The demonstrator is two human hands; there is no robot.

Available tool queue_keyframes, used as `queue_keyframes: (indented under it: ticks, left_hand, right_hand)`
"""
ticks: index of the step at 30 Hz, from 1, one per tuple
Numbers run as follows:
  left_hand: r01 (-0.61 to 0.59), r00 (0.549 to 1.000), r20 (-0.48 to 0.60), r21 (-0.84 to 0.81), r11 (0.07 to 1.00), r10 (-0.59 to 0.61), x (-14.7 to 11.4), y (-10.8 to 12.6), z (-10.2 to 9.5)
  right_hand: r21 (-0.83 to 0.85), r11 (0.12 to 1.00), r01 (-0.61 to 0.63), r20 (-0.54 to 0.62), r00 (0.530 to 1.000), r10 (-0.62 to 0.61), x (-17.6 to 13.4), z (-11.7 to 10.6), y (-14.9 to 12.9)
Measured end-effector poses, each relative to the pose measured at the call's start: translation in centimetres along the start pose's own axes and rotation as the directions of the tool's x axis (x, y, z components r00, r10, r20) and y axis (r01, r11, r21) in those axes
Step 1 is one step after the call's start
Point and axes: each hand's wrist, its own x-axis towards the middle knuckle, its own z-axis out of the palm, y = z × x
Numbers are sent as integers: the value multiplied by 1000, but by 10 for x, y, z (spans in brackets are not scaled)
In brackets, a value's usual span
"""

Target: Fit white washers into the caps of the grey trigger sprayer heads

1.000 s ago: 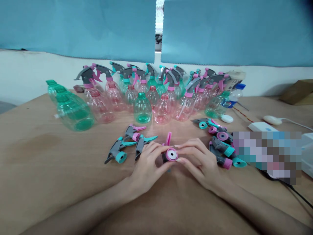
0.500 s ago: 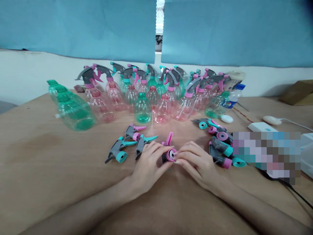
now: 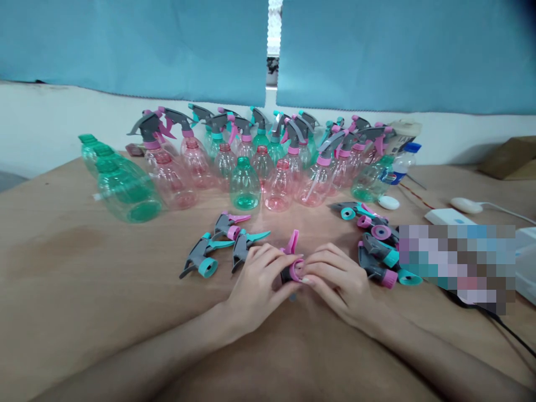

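My left hand (image 3: pixel 259 285) grips a grey trigger spray head (image 3: pixel 286 273) with a pink trigger, its pink collar (image 3: pixel 296 270) facing right. Across from it, my right hand (image 3: pixel 341 279) has its fingers and thumb closed at the collar's rim, fingertips over the mouth. Something pale shows inside the collar, partly hidden by those fingers. Left of my hands lie loose spray heads: one with a teal collar (image 3: pixel 207 267), one with a pink collar (image 3: pixel 233 232), and another with a teal trigger (image 3: pixel 256 237) partly behind my left hand. A small bluish spot (image 3: pixel 292 297) shows on the table below.
Pink and green bottles stand in rows at the back, several with spray heads fitted. Near the front are an uncapped green bottle (image 3: pixel 245 187) and pink bottle (image 3: pixel 278 190). More loose spray heads (image 3: pixel 379 262) lie right, beside a blurred patch, white devices (image 3: pixel 450 219) and cables.
The spray head has tipped slightly, its collar now turned more to the right, and my right fingertips cover more of its mouth. Both hands stay in nearly the same place.
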Motion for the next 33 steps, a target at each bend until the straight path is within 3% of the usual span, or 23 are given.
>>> queue_keyframes:
  ticks: [6, 19, 28, 33]
  left_hand:
    - [37, 999, 13, 28, 999, -37, 0, -1, -1]
    - [69, 997, -37, 15, 997, -69, -3, -5, 0]
    - [84, 996, -30, -22, 996, -85, -2, -5, 0]
    - [43, 999, -27, -43, 998, -44, -2, -2, -1]
  right_hand:
    - [-38, 999, -35, -57, 998, 33, -1, 0, 2]
    - [-32, 999, -25, -34, 999, 24, -6, 10, 4]
    - [24, 995, -94, -52, 994, 95, -7, 14, 0]
    - [15, 999, -44, -46, 998, 45, -8, 11, 3]
